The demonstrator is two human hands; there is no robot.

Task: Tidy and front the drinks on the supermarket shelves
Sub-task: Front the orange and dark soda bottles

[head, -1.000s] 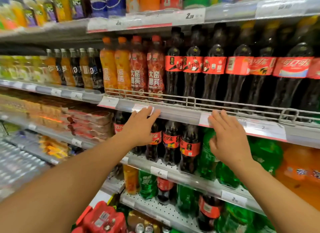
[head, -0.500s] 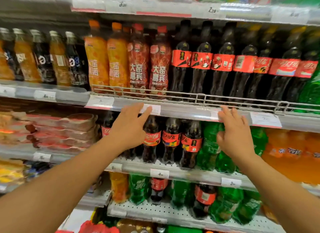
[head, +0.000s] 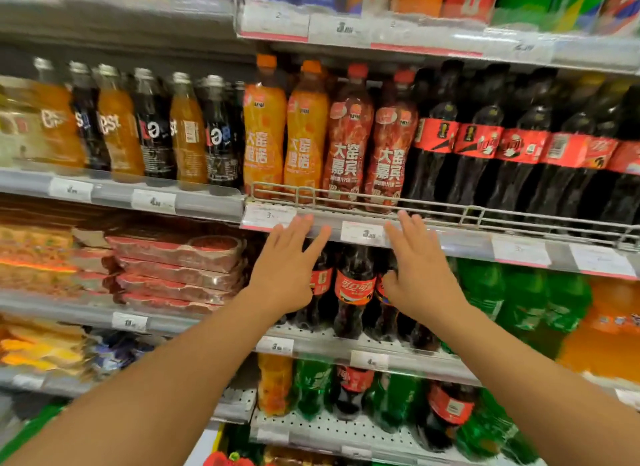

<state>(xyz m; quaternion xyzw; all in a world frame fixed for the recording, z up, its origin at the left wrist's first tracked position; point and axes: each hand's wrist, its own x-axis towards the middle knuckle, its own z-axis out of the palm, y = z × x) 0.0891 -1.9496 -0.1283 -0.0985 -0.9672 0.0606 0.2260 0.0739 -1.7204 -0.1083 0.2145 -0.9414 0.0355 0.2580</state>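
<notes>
Standing upright above both flat hands (head: 287, 271): cola bottles (head: 485, 160), labels forward.

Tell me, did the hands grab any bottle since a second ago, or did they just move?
They only moved. The left hand and right hand came closer together, until only one cola bottle shows between them. The view also shifted left. Both hands stayed open, fingertips up by the shelf edge, holding nothing. No bottle visibly moved.
</notes>
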